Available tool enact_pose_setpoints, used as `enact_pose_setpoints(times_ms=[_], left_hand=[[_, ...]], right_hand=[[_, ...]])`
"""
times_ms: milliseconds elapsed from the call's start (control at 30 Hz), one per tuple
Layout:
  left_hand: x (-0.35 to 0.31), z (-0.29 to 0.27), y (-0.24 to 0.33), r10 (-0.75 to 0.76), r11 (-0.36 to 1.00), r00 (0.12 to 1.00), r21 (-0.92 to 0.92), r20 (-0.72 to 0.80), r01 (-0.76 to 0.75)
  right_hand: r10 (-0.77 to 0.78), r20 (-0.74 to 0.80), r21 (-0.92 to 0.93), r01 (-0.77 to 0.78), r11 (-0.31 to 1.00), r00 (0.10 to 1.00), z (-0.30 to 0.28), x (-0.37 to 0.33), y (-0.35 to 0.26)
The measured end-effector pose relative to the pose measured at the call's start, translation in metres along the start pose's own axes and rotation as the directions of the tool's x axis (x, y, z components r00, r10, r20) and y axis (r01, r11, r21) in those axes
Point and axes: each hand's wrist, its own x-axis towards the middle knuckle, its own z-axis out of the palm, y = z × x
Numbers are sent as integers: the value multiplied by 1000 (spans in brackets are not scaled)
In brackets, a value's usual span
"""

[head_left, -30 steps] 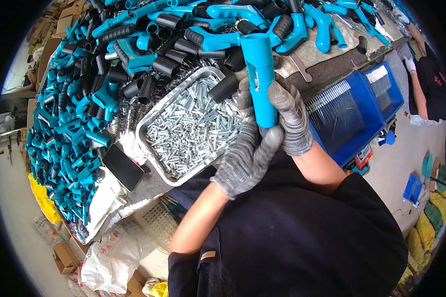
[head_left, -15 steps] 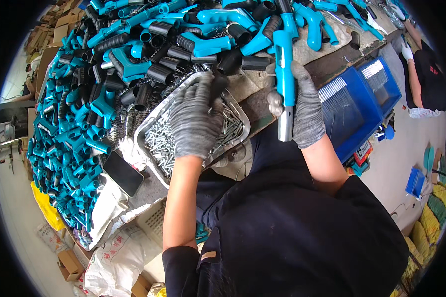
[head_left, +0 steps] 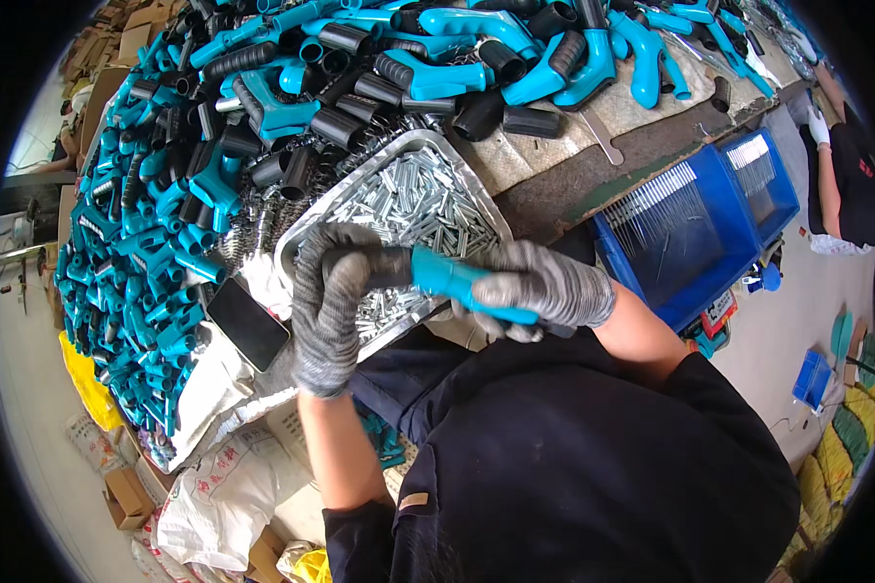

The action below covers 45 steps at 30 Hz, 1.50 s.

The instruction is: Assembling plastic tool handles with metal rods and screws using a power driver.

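Both of my hands wear grey knit gloves and hold one teal, gun-shaped plastic handle [head_left: 444, 275] with a black cylindrical sleeve [head_left: 387, 266] at its left end. My left hand [head_left: 329, 306] is closed around the sleeve's outer end. My right hand [head_left: 546, 289] wraps the teal body, its thumb lying along it; its fingers hide part of the handle. The handle is roughly level above the near part of a metal tray [head_left: 474, 185] full of small silver metal pins [head_left: 413, 199]. Whether the sleeve is fully seated on the teal body, I cannot tell.
A large heap of teal handles and black sleeves [head_left: 136, 253] covers the table's left and far side. A black phone [head_left: 248, 324] lies left of the tray. A flat metal tool [head_left: 603, 136] rests beyond it. Blue bins [head_left: 729, 264] stand right, near another person [head_left: 854, 180].
My right hand has lowered the teal handle and turned it from upright to roughly level. My left hand has moved left and nearer, and the black sleeve now meets the handle.
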Motion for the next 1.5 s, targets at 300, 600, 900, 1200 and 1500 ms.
enact_pose_setpoints(times_ms=[300,600,900,1200,1500], left_hand=[[7,36,25,212,411,972,912,-99,3],[50,-22,17,-109,543,980,816,-168,200],[106,-85,6,-249,-33,928,960,-276,276],[111,-97,6,-219,-216,976,976,-21,-28],[85,-139,42,-110,4,971,976,-214,216]], right_hand=[[-227,-61,-241,207,948,972,11,34,17],[-599,-359,-724,192,662,716,12,53,6],[-507,-428,-564,217,797,748,9,63,17],[-523,-382,-434,352,830,762,7,66,18],[-467,-418,-318,356,879,780,14,62,7]])
